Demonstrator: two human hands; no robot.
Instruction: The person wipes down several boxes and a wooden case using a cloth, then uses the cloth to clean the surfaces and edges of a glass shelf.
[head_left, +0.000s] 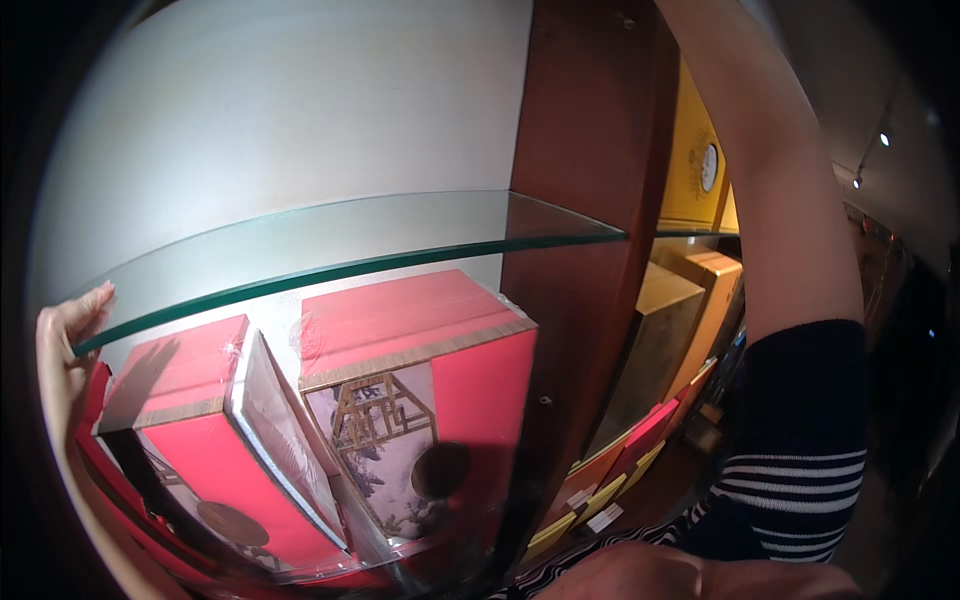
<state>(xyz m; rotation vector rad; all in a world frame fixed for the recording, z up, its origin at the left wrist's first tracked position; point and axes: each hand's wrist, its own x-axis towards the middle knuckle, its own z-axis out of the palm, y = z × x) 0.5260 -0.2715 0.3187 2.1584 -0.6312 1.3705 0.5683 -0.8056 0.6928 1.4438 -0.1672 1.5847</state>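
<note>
My left hand holds the front left corner of a glass shelf, with fingers above and below its green edge. The top of the shelf is bare, and its right end meets a dark reddish-brown wooden upright. My right forearm reaches up past the upright. The right hand is out of view beyond the top edge. Below the glass stand two red gift boxes, a left one and a larger right one, both with wood-grain trim. A flat plastic-wrapped panel leans between them.
Right of the upright, a yellow box sits on another glass shelf. Brown and orange boxes stand lower, above a row of red and yellow packages. A pale back panel closes the cabinet behind the shelf. Ceiling spotlights shine at far right.
</note>
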